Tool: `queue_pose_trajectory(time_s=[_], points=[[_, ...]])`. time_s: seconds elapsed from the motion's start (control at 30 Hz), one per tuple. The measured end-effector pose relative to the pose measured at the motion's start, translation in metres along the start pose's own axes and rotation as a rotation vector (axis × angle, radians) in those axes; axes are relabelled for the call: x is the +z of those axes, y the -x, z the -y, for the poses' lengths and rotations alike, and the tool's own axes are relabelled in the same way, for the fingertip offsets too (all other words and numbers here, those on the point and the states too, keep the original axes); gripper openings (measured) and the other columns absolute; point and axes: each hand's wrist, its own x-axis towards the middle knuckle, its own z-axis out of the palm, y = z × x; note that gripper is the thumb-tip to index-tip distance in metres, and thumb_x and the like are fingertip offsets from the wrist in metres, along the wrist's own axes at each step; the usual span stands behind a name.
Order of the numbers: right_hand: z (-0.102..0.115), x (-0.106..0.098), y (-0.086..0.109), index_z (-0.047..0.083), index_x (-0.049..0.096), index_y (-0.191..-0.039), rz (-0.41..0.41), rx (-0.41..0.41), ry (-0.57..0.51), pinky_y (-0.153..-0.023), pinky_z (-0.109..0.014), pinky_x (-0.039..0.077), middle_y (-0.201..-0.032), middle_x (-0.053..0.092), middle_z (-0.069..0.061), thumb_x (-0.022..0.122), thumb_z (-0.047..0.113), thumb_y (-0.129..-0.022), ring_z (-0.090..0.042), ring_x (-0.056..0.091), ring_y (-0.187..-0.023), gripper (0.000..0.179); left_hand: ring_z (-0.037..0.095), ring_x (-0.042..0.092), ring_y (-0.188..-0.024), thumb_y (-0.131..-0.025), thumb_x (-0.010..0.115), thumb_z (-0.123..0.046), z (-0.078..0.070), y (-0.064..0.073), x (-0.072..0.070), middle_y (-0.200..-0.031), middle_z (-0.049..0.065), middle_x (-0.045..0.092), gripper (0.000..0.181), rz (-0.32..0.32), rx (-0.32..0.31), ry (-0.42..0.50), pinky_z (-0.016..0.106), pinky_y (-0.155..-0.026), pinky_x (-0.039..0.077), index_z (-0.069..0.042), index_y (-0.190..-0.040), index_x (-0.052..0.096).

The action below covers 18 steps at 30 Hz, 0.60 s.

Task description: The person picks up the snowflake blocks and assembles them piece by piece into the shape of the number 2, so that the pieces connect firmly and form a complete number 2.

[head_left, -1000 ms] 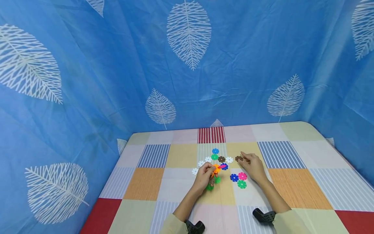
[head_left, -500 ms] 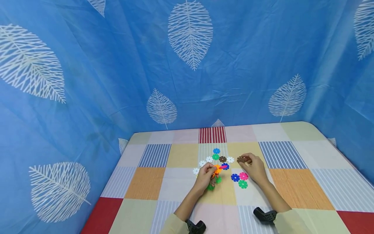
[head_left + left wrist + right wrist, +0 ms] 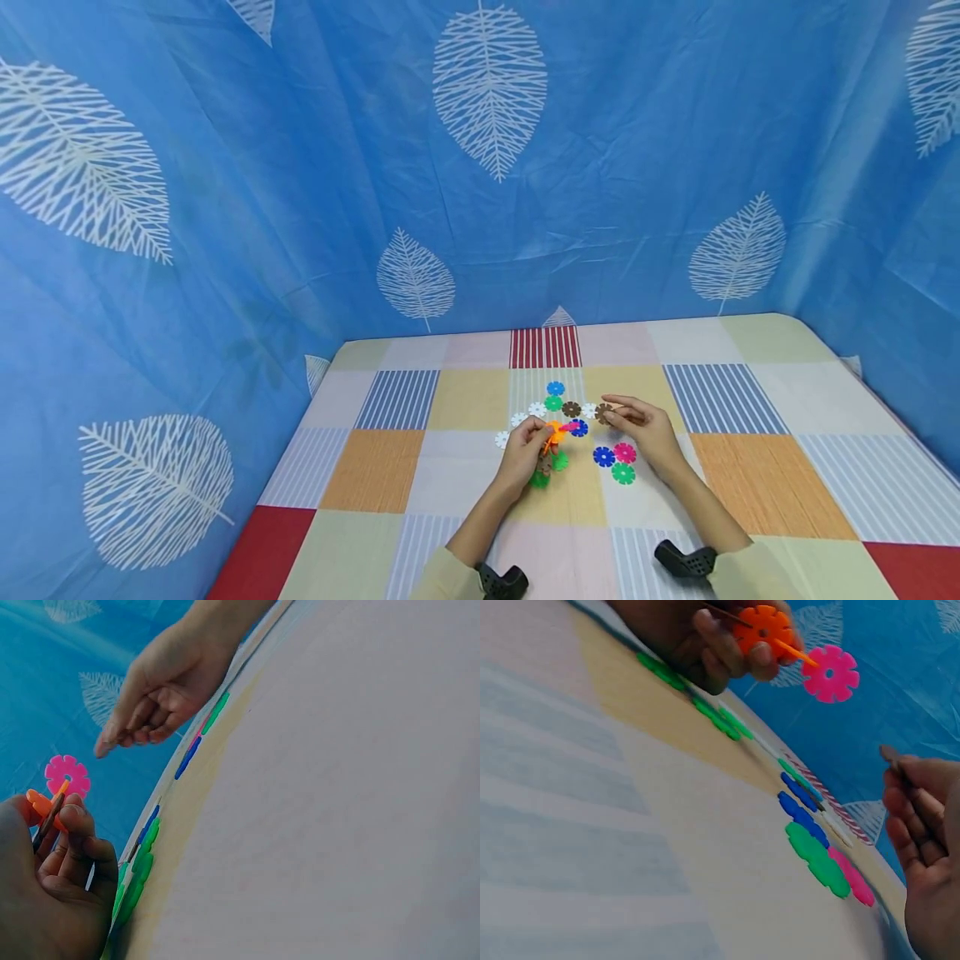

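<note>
My left hand (image 3: 521,454) grips a small joined piece made of notched plastic discs. In the right wrist view it shows an orange disc (image 3: 763,631), a pink disc (image 3: 830,673) at its outer end, and an orange disc edge-on between them. A brown disc (image 3: 48,822) stands edge-on at the fingers in the left wrist view. To the right, my right hand (image 3: 651,429) pinches another brown disc (image 3: 603,413) between thumb and fingertips. That disc appears edge-on in the right wrist view, raised above the tabletop and apart from the joined piece.
Beyond the hands lie white discs (image 3: 537,409), a light blue disc (image 3: 556,388) and another brown disc (image 3: 572,409). A dark blue disc (image 3: 603,457), pink disc (image 3: 625,452) and green disc (image 3: 623,473) cluster between the forearms. Patchwork cloth (image 3: 442,400) covers the table; blue curtains surround it.
The right hand has drawn the brown disc in from the right, lifting it and bringing it left toward the left hand. The left hand stays nearly still with the joined discs.
</note>
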Motion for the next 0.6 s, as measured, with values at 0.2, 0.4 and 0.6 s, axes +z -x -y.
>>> queue_pose_trajectory(time_s=[0.2, 0.4, 0.6], points=[[0.008, 0.010, 0.003, -0.006, 0.062, -0.107, 0.076, 0.008, -0.063, -0.064, -0.028, 0.054, -0.082, 0.067, -0.012, 0.065, 0.014, -0.086, -0.021, 0.064, -0.071, 0.029, 0.007, 0.042, -0.040, -0.094, 0.051, -0.013, -0.002, 0.000, -0.001, -0.062, 0.002, 0.055, 0.017, 0.015, 0.000, 0.003, 0.018, -0.037, 0.039, 0.003, -0.088, 0.050], [0.012, 0.016, 0.004, -0.007, 0.062, -0.105, 0.140, -0.014, -0.075, -0.061, -0.029, 0.054, -0.079, 0.065, -0.017, 0.063, 0.009, -0.087, -0.028, 0.062, -0.066, 0.024, 0.007, 0.045, -0.043, -0.093, 0.051, -0.008, -0.013, 0.005, 0.002, -0.063, 0.003, 0.056, 0.017, 0.019, 0.025, -0.039, 0.017, -0.038, 0.040, 0.009, -0.088, 0.052], [0.013, 0.017, 0.005, -0.006, 0.064, -0.103, 0.150, -0.017, -0.068, -0.061, -0.029, 0.054, -0.077, 0.065, -0.013, 0.063, 0.009, -0.087, -0.030, 0.060, -0.066, 0.022, 0.010, 0.051, -0.052, -0.092, 0.052, -0.005, -0.029, 0.013, 0.004, -0.066, 0.017, 0.058, 0.016, 0.018, 0.081, -0.116, 0.016, -0.045, 0.041, 0.010, -0.086, 0.053]])
